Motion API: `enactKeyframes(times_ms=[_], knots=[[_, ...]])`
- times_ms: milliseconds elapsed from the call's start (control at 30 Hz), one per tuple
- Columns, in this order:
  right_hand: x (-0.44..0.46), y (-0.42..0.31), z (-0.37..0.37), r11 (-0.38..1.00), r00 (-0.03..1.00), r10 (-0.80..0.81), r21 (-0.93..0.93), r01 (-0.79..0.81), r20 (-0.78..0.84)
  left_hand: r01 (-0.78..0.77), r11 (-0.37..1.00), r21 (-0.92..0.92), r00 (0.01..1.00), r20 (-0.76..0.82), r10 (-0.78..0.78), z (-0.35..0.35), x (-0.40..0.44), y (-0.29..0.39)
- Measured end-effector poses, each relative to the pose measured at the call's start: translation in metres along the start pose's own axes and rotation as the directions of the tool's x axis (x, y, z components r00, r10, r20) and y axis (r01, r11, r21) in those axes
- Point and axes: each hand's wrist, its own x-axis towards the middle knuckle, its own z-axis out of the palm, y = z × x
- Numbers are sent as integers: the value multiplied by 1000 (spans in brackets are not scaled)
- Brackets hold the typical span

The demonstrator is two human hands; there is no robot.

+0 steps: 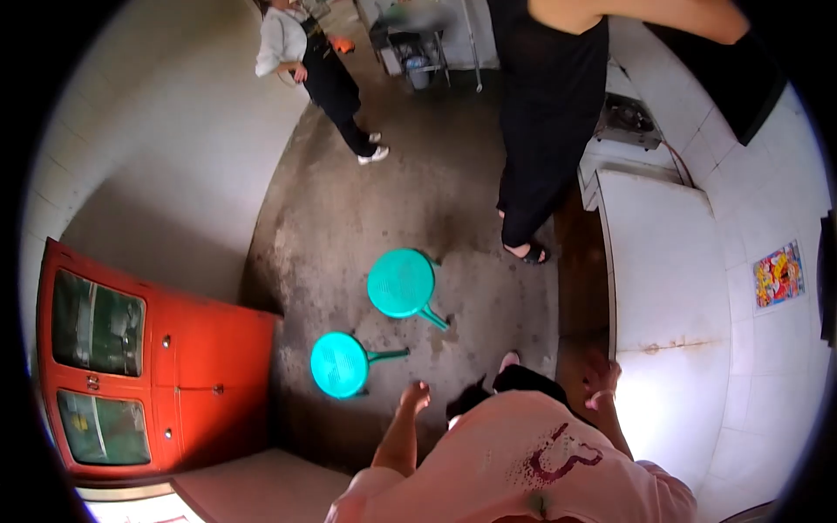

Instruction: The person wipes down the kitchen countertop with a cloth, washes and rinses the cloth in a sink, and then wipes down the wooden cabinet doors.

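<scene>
"Head view: how's the left hand [417, 397]?"
"I see it loosely curled; whether fully closed, I can't tell. One green stool [338, 364] stands to its left, a second stool [401, 283] farther ahead."
"Right hand [602, 378]?"
"Fingers partly spread, just beside the white tabletop [667, 270]; I can't tell if they touch."

Gap beside counter [663, 261], stools [401, 283] left; person [549, 122] ahead

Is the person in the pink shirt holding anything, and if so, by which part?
Nothing seems held: the left hand is partly curled and the right hand is beside the white counter, no object visible in either.
</scene>
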Motion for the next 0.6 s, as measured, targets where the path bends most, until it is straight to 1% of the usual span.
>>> enactKeyframes(times_ms=[33, 67, 100, 133, 167, 200, 233, 267, 300, 333, 400, 433, 467, 500, 533, 567, 600], knots=[[9, -77, -33, 793, 939, 339, 522, -314, 50, 7, 999, -46, 999, 32, -5, -9, 2, 19], [40, -62, -22, 940, 991, 117, 330, -87, -71, -3, 998, -66, 1000, -21, 2, -12, 15, 26], [70, -49, -6, 982, 981, -139, 108, 154, -134, -2, 999, -45, 997, -73, -1, -20, 8, 52], [90, -56, 2, 983, 984, -142, 98, 153, -106, 0, 1000, -21, 992, -126, -3, -29, -8, 82], [111, -69, 10, 954, 995, -85, 284, 97, -54, 24, 999, -32, 992, -123, -28, -28, -10, 91], [124, -88, 15, 888, 999, -36, 459, 30, 4, -4, 995, -103, 992, -129, -9, -30, -10, 99], [134, -108, 18, 888, 999, -51, 458, 38, 16, -46, 984, -175, 989, -147, 20, -35, -7, 111], [145, -139, 16, 740, 989, -35, 669, -69, 141, -72, 986, -149, 986, -162, 47, -34, 8, 103], [161, -167, 17, 542, 962, -54, 817, -196, 267, -23, 983, -182, 988, -156, -5, -36, 15, 103], [180, -184, 25, 543, 961, -75, 819, -184, 266, 24, 976, -216, 988, -145, -56, -36, 23, 103], [215, -203, 45, 450, 876, -124, 813, -369, 466, 74, 976, -202, 990, -105, -97, -33, 68, 66], [205, -264, 10, 309, 746, -236, 776, -550, 623, 2, 989, -146, 989, -143, -23, -29, 84, 46], [216, -292, 17, 319, 744, -241, 775, -545, 622, -70, 994, -82, 983, -178, 54, -37, 99, 35], [230, -305, 22, 255, 685, -258, 732, -632, 681, -82, 992, -94, 980, -187, 63, -41, 117, 32], [249, -321, 29, 193, 620, -279, 675, -712, 733, 86, 987, -138, 995, 57, -78, -52, 138, 35], [276, -354, 36, 209, 612, -293, 674, -709, 735, 262, 954, -144, 931, 297, -211, -76, 159, 43], [282, -373, 36, 215, 604, -361, 693, -688, 711, 217, 956, -200, 966, 188, -180, -79, 162, 45]])
